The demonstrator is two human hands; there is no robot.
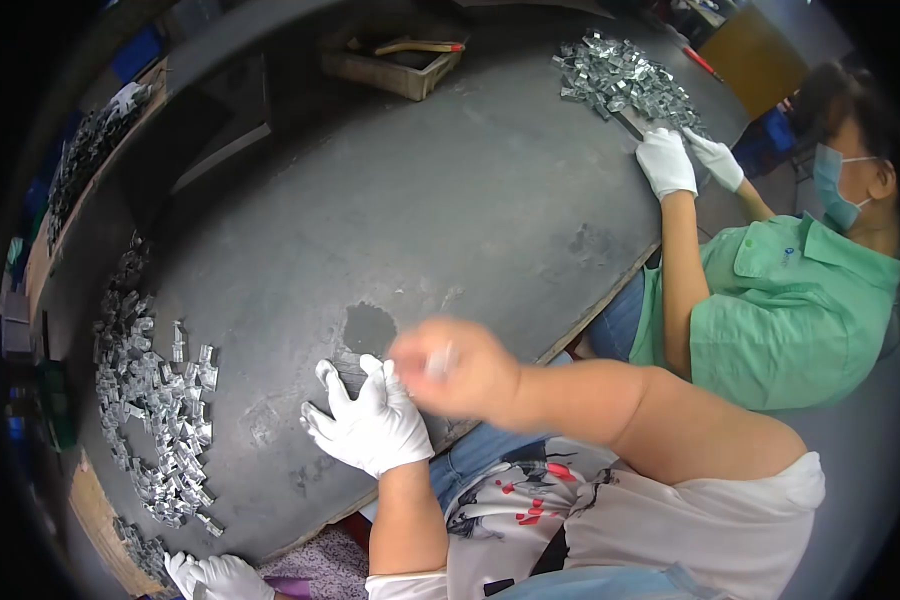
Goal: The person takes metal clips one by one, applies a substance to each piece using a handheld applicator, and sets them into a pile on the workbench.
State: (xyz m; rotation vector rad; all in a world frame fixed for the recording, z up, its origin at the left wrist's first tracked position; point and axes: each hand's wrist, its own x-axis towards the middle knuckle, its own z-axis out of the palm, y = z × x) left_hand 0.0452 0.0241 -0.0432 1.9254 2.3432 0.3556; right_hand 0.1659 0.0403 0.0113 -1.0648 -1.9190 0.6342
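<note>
My left hand (372, 425), in a white glove, rests on the dark tabletop with its fingers spread. A dark, ridged piece (351, 372) lies between its thumb and forefinger; whether they press on it is unclear. Just to the right, my right hand (453, 372) is raised close to the left fingertips, ungloved and smeared by motion. Something small and whitish shows at its fingers, too blurred to name. A dark round patch (370, 325) marks the table beyond both hands. Many small shiny metal pieces (175, 430) are heaped on the left side.
At the right, a co-worker in a green shirt (790, 320) has gloved hands (667, 163) beside another metal heap (625, 80). A tray (410, 82) with a red-tipped tool stands at the back. Another person's gloved hands (220, 578) are at the bottom left.
</note>
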